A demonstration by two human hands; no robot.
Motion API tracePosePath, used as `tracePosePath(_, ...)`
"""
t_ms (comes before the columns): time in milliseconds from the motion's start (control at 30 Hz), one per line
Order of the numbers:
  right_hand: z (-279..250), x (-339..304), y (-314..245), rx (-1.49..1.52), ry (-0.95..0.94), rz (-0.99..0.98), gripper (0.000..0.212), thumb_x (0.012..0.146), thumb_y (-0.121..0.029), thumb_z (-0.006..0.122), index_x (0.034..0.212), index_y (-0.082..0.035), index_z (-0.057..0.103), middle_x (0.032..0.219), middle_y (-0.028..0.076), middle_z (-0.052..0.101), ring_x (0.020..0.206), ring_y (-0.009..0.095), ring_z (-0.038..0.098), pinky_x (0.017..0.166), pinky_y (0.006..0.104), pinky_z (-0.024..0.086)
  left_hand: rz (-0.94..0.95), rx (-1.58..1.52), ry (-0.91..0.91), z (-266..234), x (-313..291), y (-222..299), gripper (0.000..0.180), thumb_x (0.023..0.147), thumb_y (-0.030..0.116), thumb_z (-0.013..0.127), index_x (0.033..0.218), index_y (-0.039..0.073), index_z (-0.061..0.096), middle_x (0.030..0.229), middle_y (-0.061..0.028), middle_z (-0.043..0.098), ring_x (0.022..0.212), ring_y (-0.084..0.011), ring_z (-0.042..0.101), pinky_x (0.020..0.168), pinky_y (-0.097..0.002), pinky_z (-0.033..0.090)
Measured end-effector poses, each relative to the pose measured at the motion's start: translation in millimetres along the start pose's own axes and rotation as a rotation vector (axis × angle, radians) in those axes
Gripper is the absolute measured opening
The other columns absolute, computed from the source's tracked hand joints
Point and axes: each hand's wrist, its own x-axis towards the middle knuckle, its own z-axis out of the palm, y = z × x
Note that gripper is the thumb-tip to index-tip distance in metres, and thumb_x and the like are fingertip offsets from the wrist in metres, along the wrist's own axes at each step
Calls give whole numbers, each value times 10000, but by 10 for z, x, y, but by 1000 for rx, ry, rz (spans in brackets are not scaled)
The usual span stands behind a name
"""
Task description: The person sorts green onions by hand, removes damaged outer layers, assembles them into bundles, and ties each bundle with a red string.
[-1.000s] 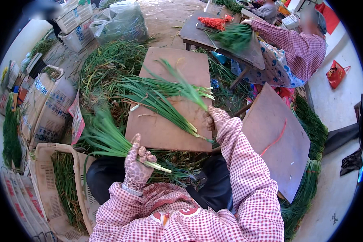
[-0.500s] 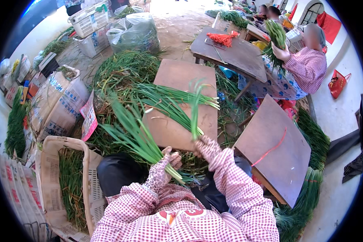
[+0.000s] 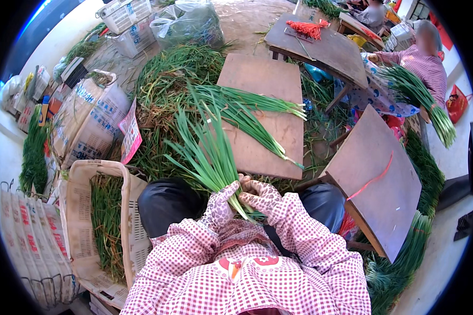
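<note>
My left hand, in a spotted glove, is closed round the lower stems of a bunch of garlic chives above my lap. The long green leaves fan out up and to the left. Close beside it, my right hand, gloved too, has its fingers bent against the stems at the same bunch. Just ahead, two loose handfuls of chives lie across a brown board, white ends pointing right. A large heap of chives with dry brown leaves lies beyond the board's left side.
A plastic basket with trimmings stands by my left knee. On my right, a tilted board carries a red strip; tied chives lie beside it. Farther off, a table bears red ties. A co-worker holds chives.
My right hand has come left from the board's near edge, with the strand it held, to the bunch in my left hand. The co-worker's bundle has swung down. The view has shifted slightly.
</note>
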Motion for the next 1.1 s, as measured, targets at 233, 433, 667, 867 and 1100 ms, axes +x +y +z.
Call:
tracePosePath(233, 130, 211, 225, 147, 166, -165, 135, 863, -151, 598, 943, -60, 538, 826, 9, 584, 748, 89, 525, 696, 233, 439, 197, 35, 234, -99, 78, -39, 282, 872, 133, 552, 1124, 8, 525, 1043, -130, 598, 955, -234, 575, 825, -362, 480)
tracePosePath(433, 151, 237, 255, 394, 131, -290, 88, 886, -104, 554, 934, -50, 505, 823, 35, 591, 779, 111, 567, 706, 242, 457, 264, -79, 189, 81, 119, 292, 137, 859, 110, 585, 948, 19, 535, 828, -84, 571, 813, -189, 556, 757, -334, 479)
tracePosePath(667, -457, -156, 109, -1044, -543, 111, 319, 813, -264, 623, 1058, -69, 559, 817, 73, 596, 822, 187, 568, 774, 345, 466, 1143, 828, 546, -90, -270, 1778, 276, 940, 135, 410, 1175, -5, 446, 1086, -130, 553, 1017, -229, 540, 913, -327, 435)
tracePosePath(867, -1178, 474, -385, -1013, 303, -147, 362, 869, -290, 549, 1159, -78, 509, 796, 77, 596, 700, 175, 575, 640, 336, 484, 882, 198, 26, 171, -181, 1636, 360, 889, 118, 524, 1206, -15, 415, 681, -11, 475, 639, -120, 508, 690, -321, 501)
tracePosePath(1100, -1163, 747, -425, -1072, 373, 65, 351, 882, -295, 526, 1158, -79, 507, 794, 79, 596, 657, 167, 571, 586, 328, 477, 405, -126, 65, 226, 59, 668, 206, 903, 165, 518, 1106, 129, 508, 675, 33, 504, 636, -93, 535, 727, -313, 497)
